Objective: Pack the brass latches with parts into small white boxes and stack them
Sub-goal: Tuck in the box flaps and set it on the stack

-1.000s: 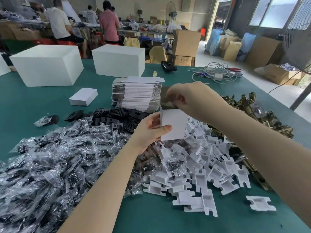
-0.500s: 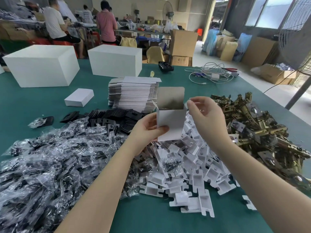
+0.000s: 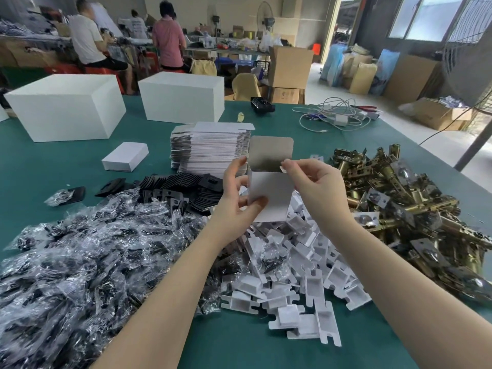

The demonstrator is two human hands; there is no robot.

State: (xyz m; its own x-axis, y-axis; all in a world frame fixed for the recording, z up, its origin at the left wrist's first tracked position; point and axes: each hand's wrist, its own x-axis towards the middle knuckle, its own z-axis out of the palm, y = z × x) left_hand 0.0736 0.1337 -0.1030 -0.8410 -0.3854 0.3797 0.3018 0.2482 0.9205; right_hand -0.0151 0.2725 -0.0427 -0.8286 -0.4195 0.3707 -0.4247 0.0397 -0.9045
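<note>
Small white box [image 3: 269,197]: upright, top flap open, held above surface. Brass latches [image 3: 404,209]: loose heap, right. Closed white box [image 3: 125,157]: flat, left.

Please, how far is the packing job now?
Done: one closed small white box lies on the table. In hand: left hand holds an open box; right hand pinches its side flap. Left: the brass latch pile remains, and no stack exists yet.

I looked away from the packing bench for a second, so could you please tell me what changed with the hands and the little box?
The right hand came out of the small white cardboard box, drew back, and now pinches its right side flap. The left hand kept gripping the box, lid flap up. The piles on the green table lie as before.
</note>
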